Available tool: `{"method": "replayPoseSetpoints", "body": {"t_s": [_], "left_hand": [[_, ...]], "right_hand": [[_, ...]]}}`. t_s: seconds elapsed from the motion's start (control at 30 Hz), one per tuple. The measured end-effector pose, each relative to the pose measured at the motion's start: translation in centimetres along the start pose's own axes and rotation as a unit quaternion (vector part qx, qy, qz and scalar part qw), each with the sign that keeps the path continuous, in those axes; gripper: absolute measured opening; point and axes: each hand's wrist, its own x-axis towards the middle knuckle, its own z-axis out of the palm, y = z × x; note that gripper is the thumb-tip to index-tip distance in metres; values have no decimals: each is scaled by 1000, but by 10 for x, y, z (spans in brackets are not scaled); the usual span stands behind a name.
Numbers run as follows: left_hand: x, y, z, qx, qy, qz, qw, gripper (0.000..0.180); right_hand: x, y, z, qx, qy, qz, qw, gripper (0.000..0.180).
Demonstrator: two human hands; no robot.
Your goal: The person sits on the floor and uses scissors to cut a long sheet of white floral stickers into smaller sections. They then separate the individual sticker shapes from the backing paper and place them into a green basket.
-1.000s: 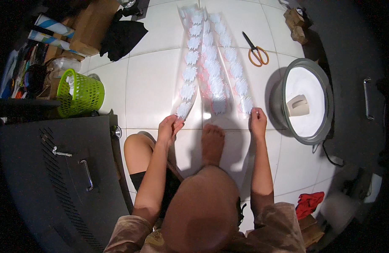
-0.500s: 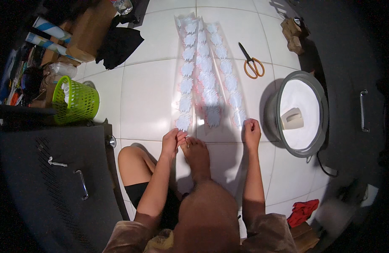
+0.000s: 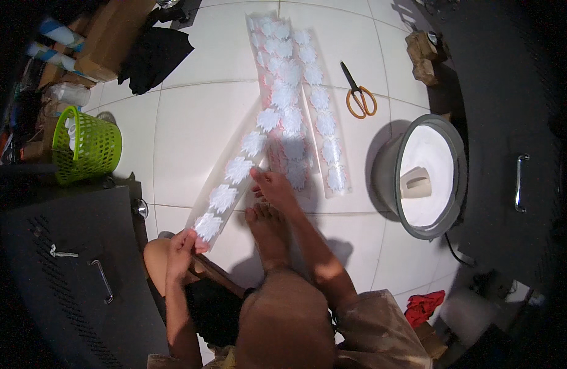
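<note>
A long clear plastic strip (image 3: 238, 170) with a row of white jagged-edged shapes slants toward me at the left. Its near end is pinched in my left hand (image 3: 182, 245), raised beside my bent knee. My right hand (image 3: 276, 188) has crossed to the middle, its thumb and fingers closed at the strip's right edge. Beside it on the floor lies a middle strip (image 3: 291, 117), partly covered at its far end by the slanting one. Another strip (image 3: 326, 126) with the same white shapes lies flat to the right, its near end untouched.
Orange-handled scissors (image 3: 361, 98) lie right of the strips. A grey tub (image 3: 385, 178) with white contents and a pale scoop stands at the right. At the left are a green basket (image 3: 105, 147), a black cloth (image 3: 155, 58) and a dark cabinet (image 3: 80, 215). My bare foot (image 3: 268, 237) is close below the strips.
My left hand has swung the left strip's near end left and toward me. My right hand has left the right strip and moved left to the slanted strip's edge. The view has shifted slightly.
</note>
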Motion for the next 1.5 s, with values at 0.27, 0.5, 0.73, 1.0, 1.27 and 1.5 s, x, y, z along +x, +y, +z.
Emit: {"method": "replayPoseSetpoints", "body": {"t_s": [0.27, 0.5, 0.73, 1.0, 1.27, 1.5], "left_hand": [[-38, 45, -64, 211, -85, -63, 972, 23], [43, 94, -138, 276, -49, 2, 960, 22], [171, 136, -111, 204, 283, 264, 899, 27], [137, 23, 115, -72, -109, -162, 978, 52], [159, 31, 83, -147, 59, -71, 985, 23], [135, -10, 75, -154, 79, -78, 982, 24]], "right_hand": [[53, -14, 22, 459, -72, 16, 885, 35], [41, -41, -54, 602, 9, -66, 796, 24], [-10, -8, -43, 545, 52, 16, 837, 30], [-45, 17, 49, 558, -83, 89, 821, 48], [-100, 42, -22, 186, -132, 66, 971, 38], [-62, 60, -146, -178, 406, -189, 876, 23]]}}
